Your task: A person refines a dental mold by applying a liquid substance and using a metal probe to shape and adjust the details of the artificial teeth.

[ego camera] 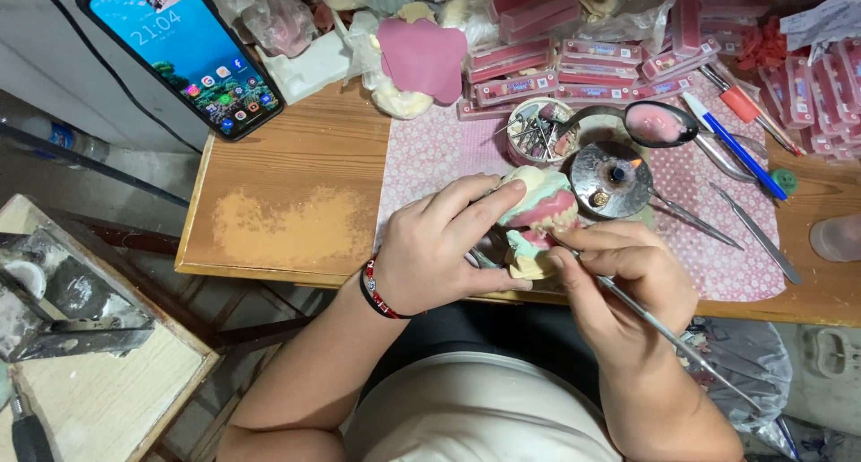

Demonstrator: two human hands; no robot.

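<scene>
A big wooden surface fills the middle of the view, and a pink dotted mat lies on its right part. A phone with a lit screen leans at the back left. Piles of flat pink boxes sit along the back, next to a pink wavy sheet. A round metal burner with a tiny flame stands on the mat, just behind the hands. Beside it are a small pot of metal bits and a spoon with pink stuff in it. A blue pen and thin metal tools lie to the right. The left hand is wrapped tight around a tooth model, holding it up at the front edge of the surface, above the lap. The model has cream and green parts, with pink in the middle like gums. The right hand pinches a long thin metal tool like a pencil, and its tip touches the model near the pink part. It looks like the pink part is already built up and is now being shaped. How much is left to smooth cannot be told from here, since the fingers hide much of the model.
</scene>
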